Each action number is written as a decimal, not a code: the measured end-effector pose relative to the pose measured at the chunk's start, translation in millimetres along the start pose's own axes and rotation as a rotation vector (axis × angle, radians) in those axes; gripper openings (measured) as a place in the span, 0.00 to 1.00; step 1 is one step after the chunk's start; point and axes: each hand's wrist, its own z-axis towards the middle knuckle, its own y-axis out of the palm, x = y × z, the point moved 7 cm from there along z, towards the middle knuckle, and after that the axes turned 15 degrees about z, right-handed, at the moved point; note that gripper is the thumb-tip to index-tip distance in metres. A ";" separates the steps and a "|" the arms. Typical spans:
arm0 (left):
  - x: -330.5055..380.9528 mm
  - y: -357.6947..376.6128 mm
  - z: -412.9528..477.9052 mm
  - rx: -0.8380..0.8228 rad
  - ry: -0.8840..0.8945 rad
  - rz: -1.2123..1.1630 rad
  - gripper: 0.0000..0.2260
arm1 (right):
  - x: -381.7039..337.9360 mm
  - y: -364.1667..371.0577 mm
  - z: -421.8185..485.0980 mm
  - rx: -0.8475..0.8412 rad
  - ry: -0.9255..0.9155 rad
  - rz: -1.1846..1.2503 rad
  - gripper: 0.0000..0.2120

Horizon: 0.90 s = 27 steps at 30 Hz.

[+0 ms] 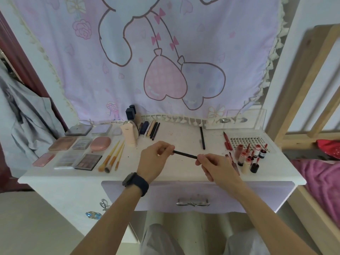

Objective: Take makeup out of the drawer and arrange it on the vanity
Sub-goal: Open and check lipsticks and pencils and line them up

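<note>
Bedroom: white vanity [77, 178], cartoon curtain [165, 52], wooden bedframe [303, 85].

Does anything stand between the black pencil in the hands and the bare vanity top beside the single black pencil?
Nothing visible does. The black pencil, pinched by the left hand and the right hand, hangs over bare vanity top; the single pencil lies farther back, apart.

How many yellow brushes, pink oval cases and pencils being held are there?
Yellow-handled brushes: 3
Pink oval case: 1
Black pencil, pinched between left hand and right hand: 1
Total: 5
</note>
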 end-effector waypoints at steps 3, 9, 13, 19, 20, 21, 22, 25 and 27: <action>25.0 16.9 -12.5 -0.025 0.497 0.527 0.11 | -0.8 -5.4 0.7 0.026 -0.010 -0.110 0.20; 26.8 23.2 -24.5 0.066 0.860 0.809 0.15 | -8.2 -2.6 -9.0 -0.070 -0.157 -0.346 0.20; 10.2 13.6 -21.3 -0.175 0.573 0.632 0.12 | -36.1 -18.6 -29.4 0.011 -0.417 -0.446 0.17; -30.4 -2.5 -20.0 -0.232 0.067 0.064 0.08 | -57.5 -47.0 -44.3 0.085 -0.425 -0.444 0.09; -25.2 4.3 -21.3 -0.255 0.037 -0.009 0.08 | -53.0 -42.5 -43.3 0.079 -0.393 -0.398 0.07; -18.1 12.1 -22.2 -0.283 0.022 -0.061 0.09 | -48.5 -37.9 -41.7 0.078 -0.363 -0.347 0.06; -11.4 19.4 -22.3 -0.309 0.006 -0.102 0.08 | -44.9 -34.4 -41.1 0.076 -0.335 -0.294 0.06; 2.2 37.2 -17.3 -0.361 -0.090 -0.221 0.07 | -40.5 -32.4 -43.2 0.078 -0.282 -0.140 0.04; 10.3 45.2 -9.4 -0.362 -0.158 -0.300 0.07 | -40.8 -38.7 -47.4 0.095 -0.278 -0.063 0.03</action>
